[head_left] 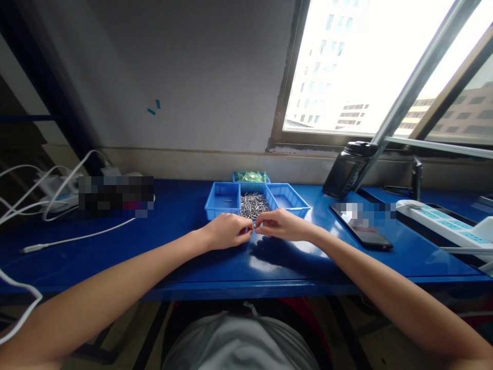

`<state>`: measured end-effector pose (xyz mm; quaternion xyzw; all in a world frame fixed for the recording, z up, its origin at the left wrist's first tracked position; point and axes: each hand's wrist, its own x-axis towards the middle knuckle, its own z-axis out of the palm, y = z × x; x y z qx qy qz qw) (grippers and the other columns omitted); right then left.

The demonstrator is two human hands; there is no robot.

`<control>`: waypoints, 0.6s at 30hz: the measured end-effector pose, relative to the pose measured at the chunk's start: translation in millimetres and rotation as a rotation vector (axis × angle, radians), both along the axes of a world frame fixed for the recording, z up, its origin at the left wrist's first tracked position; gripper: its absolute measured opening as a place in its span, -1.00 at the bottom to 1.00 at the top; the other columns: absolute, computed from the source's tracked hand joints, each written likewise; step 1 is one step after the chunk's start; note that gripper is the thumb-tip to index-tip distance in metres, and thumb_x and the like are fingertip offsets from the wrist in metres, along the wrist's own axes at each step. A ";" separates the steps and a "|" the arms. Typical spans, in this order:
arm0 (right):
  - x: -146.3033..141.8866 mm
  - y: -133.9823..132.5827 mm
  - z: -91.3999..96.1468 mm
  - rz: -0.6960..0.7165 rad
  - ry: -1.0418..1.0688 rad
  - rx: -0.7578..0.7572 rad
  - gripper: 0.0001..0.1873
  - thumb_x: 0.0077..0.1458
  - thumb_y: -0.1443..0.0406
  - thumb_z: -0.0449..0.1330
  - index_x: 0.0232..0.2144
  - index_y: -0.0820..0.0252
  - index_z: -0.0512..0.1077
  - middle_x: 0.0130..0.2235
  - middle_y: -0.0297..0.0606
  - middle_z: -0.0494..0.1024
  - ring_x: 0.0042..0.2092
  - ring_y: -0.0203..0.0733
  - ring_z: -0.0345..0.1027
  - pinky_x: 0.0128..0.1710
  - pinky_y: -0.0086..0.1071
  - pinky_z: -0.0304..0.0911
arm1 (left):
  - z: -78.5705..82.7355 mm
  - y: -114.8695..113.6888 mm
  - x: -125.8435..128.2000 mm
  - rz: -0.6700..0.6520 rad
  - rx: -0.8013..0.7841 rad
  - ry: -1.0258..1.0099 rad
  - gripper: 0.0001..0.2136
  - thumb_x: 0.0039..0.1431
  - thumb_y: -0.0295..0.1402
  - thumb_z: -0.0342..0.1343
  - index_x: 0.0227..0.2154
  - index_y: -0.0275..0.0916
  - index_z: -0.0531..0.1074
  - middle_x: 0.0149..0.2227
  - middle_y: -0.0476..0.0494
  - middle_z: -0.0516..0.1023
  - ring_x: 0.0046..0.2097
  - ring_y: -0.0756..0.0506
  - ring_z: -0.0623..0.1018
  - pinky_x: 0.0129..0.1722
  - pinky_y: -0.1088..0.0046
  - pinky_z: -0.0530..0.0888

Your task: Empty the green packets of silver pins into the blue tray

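Observation:
My left hand (228,231) and my right hand (282,224) meet fingertip to fingertip just in front of the blue bins, a little above the table. Both are closed in a pinch. A tiny dark or metallic bit seems to show between the fingertips, too small to name. Right behind them lies a heap of thin metal pieces (254,204), like screws or rivets. To its left stands a blue plastic bin (222,209) with a small piece or two inside. On its right is another blue bin (295,206), partly covered by my right hand.
Green plastic packets (250,177) fill a blue bin at the back. Right of the bins are a black bottle (348,169), a phone (362,228) and a white power strip (442,222). White cables (84,234) spread over the left side of the blue table (173,267).

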<state>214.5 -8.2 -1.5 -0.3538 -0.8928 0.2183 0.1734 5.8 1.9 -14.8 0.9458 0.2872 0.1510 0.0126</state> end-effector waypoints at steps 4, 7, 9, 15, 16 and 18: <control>-0.4 -0.9 0.9 -0.006 -0.033 0.042 -0.70 0.14 0.16 0.05 -0.34 0.28 0.44 -0.60 -0.38 0.36 -0.57 -0.42 0.09 -0.56 -0.53 0.01 | -0.3 -0.1 0.9 -0.010 0.001 0.010 -0.85 0.14 -0.37 -0.03 -0.39 -0.22 0.45 -0.49 0.00 0.50 -0.44 0.00 0.46 -0.47 0.55 0.23; -0.7 -0.8 0.1 -0.005 -0.036 0.048 -0.70 0.15 0.17 0.04 -0.34 0.28 0.45 -0.58 -0.36 0.39 -0.57 -0.42 0.10 -0.56 -0.53 0.01 | -0.7 0.0 1.5 -0.014 0.009 0.009 -0.84 0.15 -0.36 -0.03 -0.41 -0.23 0.44 -0.50 0.01 0.50 -0.45 0.00 0.46 -0.47 0.55 0.22; -0.9 -0.3 -1.0 -0.004 -0.031 0.054 -0.69 0.15 0.17 0.03 -0.34 0.29 0.45 -0.57 -0.34 0.41 -0.56 -0.41 0.12 -0.56 -0.53 0.02 | -0.8 0.3 1.8 -0.015 0.013 0.007 -0.83 0.15 -0.35 -0.04 -0.42 -0.23 0.44 -0.51 0.01 0.49 -0.46 0.01 0.45 -0.48 0.54 0.21; -0.9 1.4 -3.6 0.011 -0.012 0.078 -0.69 0.16 0.17 0.03 -0.38 0.29 0.45 -0.57 -0.33 0.41 -0.57 -0.41 0.16 -0.56 -0.54 0.04 | -0.2 0.5 1.6 -0.029 0.003 0.024 -0.85 0.15 -0.36 -0.03 -0.42 -0.23 0.43 -0.47 0.01 0.51 -0.43 0.00 0.47 -0.47 0.54 0.22; -0.8 1.5 -3.6 0.007 -0.015 0.084 -0.69 0.16 0.17 0.02 -0.38 0.29 0.44 -0.57 -0.33 0.41 -0.57 -0.41 0.16 -0.56 -0.54 0.04 | 0.0 0.4 1.5 -0.025 0.002 0.022 -0.85 0.15 -0.36 -0.03 -0.41 -0.23 0.43 -0.46 0.01 0.51 -0.42 0.00 0.47 -0.47 0.54 0.22; -0.5 1.7 -3.4 -0.002 -0.019 0.096 -0.71 0.15 0.18 0.03 -0.37 0.28 0.44 -0.58 -0.33 0.41 -0.57 -0.41 0.16 -0.56 -0.54 0.03 | 0.4 0.0 1.2 -0.011 -0.001 0.008 -0.84 0.16 -0.35 -0.03 -0.38 -0.22 0.44 -0.46 0.00 0.51 -0.43 0.00 0.47 -0.47 0.54 0.23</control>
